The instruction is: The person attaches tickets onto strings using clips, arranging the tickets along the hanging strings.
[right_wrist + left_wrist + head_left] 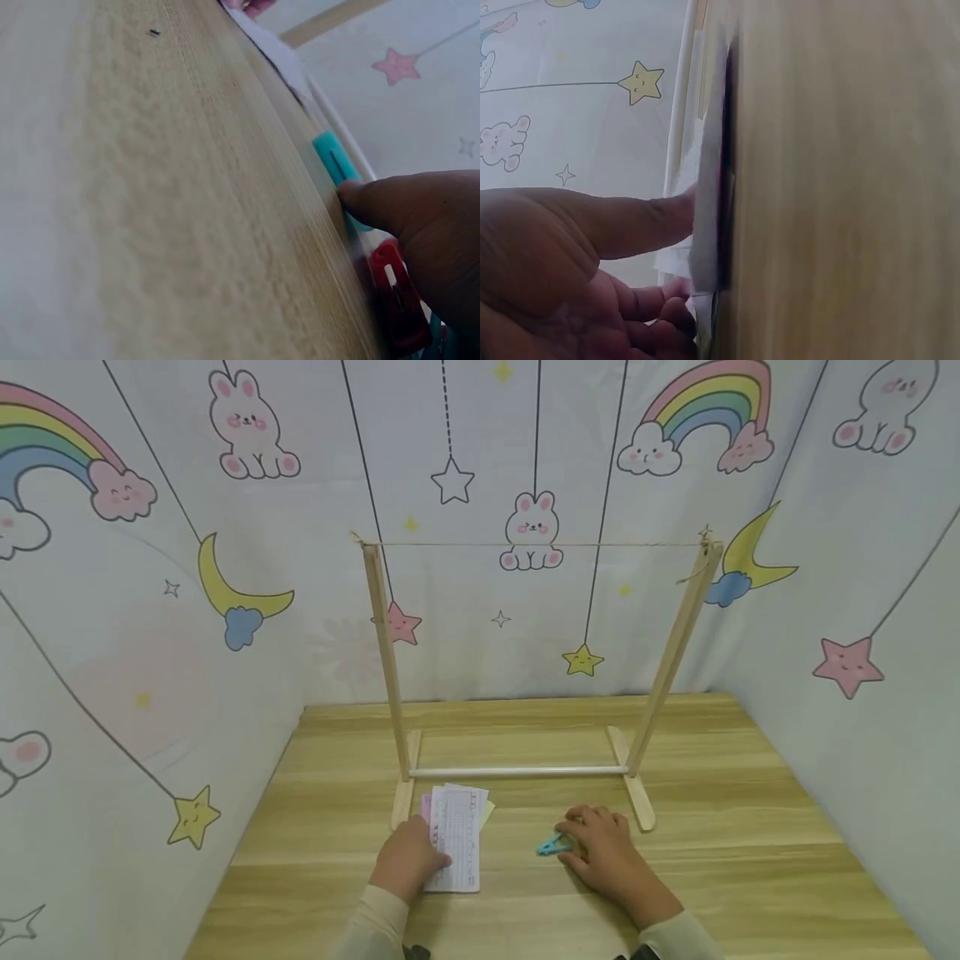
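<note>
A stack of printed paper slips (459, 839) lies in front of the rack's left foot, a white sheet on top and pink and yellow edges showing beneath. My left hand (408, 862) grips its left side, thumb over the top sheet. In the left wrist view the thumb presses against the slips (709, 172), and the other fingers curl by their edge. To the right, my right hand (603, 856) pinches a teal clothespin (553, 845) at the tabletop. The right wrist view shows a red clothespin (397, 300) beneath that hand, mostly hidden from the head view.
Behind both hands stands a wooden rack, with a left post (386, 668), a right post (675, 660), a string (465, 544) tied between their tops and a white bar (517, 772) low down. Printed fabric walls surround the wood-grain table (517, 922) at the back and sides.
</note>
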{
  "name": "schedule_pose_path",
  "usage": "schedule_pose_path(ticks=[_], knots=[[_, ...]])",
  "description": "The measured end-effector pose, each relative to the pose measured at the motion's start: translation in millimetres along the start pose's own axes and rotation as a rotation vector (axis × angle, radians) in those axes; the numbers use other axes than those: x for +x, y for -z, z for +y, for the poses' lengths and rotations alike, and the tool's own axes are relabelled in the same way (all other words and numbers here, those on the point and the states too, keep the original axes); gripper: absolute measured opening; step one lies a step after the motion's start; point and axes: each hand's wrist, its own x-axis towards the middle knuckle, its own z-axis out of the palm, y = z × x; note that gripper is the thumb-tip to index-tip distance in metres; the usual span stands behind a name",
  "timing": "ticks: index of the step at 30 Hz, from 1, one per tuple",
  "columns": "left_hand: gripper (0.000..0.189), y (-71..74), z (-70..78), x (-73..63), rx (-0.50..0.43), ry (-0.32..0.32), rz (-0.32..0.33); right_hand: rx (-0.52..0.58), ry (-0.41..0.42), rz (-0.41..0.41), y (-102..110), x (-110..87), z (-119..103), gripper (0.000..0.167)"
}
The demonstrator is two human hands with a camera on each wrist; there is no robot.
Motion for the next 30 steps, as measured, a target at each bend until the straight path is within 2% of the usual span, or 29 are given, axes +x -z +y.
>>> schedule_pose_path(ticks=[5, 9, 13, 16, 23, 30], knots=[[0.029, -1.7, -3.3, 2.2, -0.022, -0.023, -0.011, 0.007, 0.019, 0.022, -0.8, -2.0, 0.8, 0.040], [0.018, -5.3, -5.1, 4.5, -0.023, -0.063, 0.044, 0.008, 0.029, 0.037, -1.3, -2.6, 1.4, 0.039], [0.015, -6.8, -5.3, 4.5, -0.022, -0.115, 0.132, 0.013, 0.038, 0.057, -0.9, -2.6, 1.4, 0.038], [0.014, -6.5, -4.5, 3.9, -0.031, -0.126, 0.167, 0.013, 0.046, 0.074, -1.0, -2.9, 0.9, 0.038], [0.010, -5.7, -3.2, 1.2, -0.043, -0.128, 0.189, 0.012, 0.066, 0.103, -3.8, -2.8, 0.3, 0.038], [0.013, -0.8, 0.2, -2.3, -0.112, -0.125, 0.187, 0.025, 0.031, 0.081, -4.2, -2.3, 2.7, 0.034]])
